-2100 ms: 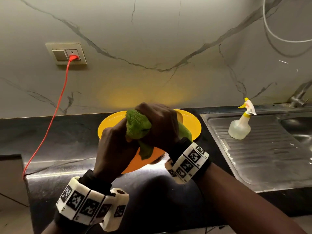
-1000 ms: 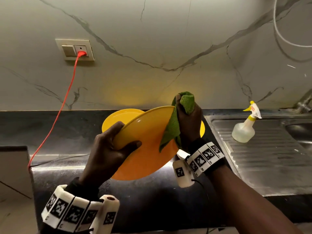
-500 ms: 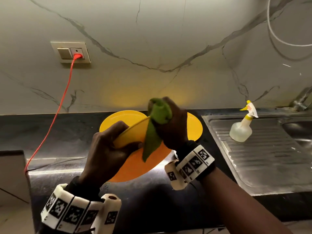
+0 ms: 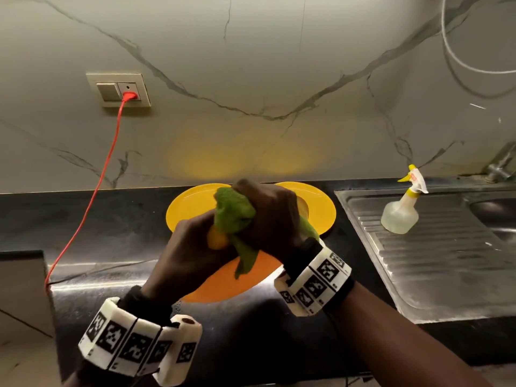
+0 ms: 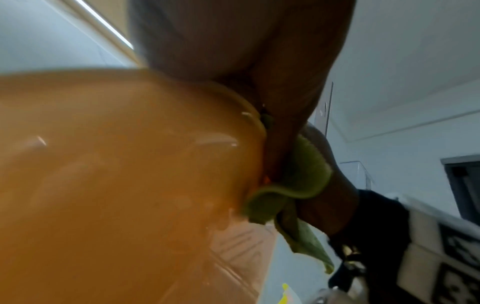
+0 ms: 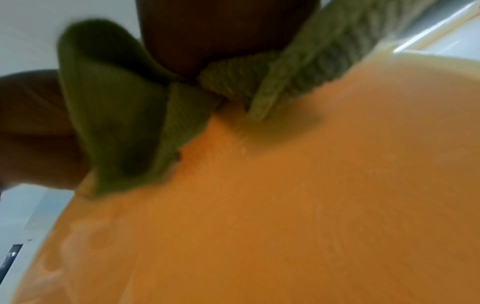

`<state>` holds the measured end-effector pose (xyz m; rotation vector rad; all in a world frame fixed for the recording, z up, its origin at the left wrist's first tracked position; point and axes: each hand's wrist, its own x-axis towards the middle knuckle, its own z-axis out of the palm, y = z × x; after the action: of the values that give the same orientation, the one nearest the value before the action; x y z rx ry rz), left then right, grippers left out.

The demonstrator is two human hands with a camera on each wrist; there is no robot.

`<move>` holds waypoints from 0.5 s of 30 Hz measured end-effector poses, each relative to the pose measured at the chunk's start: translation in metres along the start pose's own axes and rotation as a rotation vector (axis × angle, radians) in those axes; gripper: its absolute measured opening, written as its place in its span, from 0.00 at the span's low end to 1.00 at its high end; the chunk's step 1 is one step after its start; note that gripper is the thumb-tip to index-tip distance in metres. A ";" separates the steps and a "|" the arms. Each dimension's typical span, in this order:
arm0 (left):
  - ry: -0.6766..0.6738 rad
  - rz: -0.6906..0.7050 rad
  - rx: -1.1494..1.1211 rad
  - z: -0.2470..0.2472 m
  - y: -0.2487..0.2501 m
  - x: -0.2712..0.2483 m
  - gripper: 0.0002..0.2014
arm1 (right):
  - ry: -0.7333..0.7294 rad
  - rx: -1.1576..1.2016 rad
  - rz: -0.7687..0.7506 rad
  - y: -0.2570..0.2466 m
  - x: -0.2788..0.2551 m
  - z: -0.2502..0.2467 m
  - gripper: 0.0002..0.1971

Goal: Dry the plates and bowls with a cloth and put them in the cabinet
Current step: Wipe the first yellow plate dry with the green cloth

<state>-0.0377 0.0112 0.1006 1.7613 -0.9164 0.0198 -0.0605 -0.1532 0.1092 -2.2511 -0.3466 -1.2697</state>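
Observation:
My left hand [image 4: 192, 247] grips the near-left rim of a yellow plate [image 4: 223, 286] held tilted above the dark counter. My right hand [image 4: 268, 219] clutches a green cloth [image 4: 233, 213] and presses it over the plate's upper rim, close against my left hand. The plate's underside [image 5: 116, 174] fills the left wrist view, with the green cloth [image 5: 303, 179] folded over its edge. In the right wrist view the cloth [image 6: 124, 115] wraps the rim of the plate [image 6: 285, 205]. Two more yellow plates [image 4: 190, 208] lie flat on the counter behind my hands.
A steel sink drainboard [image 4: 435, 261] lies to the right with a spray bottle [image 4: 402, 210] standing on it. A red cable [image 4: 92, 196] runs from the wall socket [image 4: 120, 90] down across the black counter [image 4: 97, 224] at left. A tap [image 4: 499, 166] is at far right.
My right hand has slid the cloth leftward along the plate's rim, from the right edge to beside my left hand. The plate has tipped flatter and lower.

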 end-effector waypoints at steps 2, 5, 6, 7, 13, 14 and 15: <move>0.061 0.032 0.028 0.004 -0.001 0.001 0.20 | 0.011 0.021 -0.075 -0.003 0.003 0.000 0.10; 0.124 0.071 0.080 0.005 -0.002 -0.003 0.19 | 0.010 0.014 -0.070 0.001 0.003 -0.003 0.13; 0.125 0.064 0.080 0.005 0.000 -0.005 0.12 | 0.027 0.017 -0.033 0.003 0.004 -0.005 0.13; 0.147 0.045 0.095 0.004 -0.001 -0.006 0.12 | 0.052 0.037 0.026 0.006 0.005 -0.006 0.14; 0.269 -0.086 -0.011 -0.004 -0.009 -0.016 0.25 | 0.259 0.295 0.485 0.050 0.001 0.001 0.15; 0.241 -0.085 -0.019 -0.005 -0.010 -0.017 0.25 | 0.271 0.274 0.517 0.052 -0.001 0.001 0.16; 0.215 -0.087 -0.026 -0.006 -0.010 -0.019 0.25 | 0.275 0.252 0.536 0.054 -0.002 0.000 0.16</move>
<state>-0.0423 0.0275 0.0864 1.7354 -0.6819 0.1375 -0.0367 -0.1976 0.0900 -1.7616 0.1820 -1.1442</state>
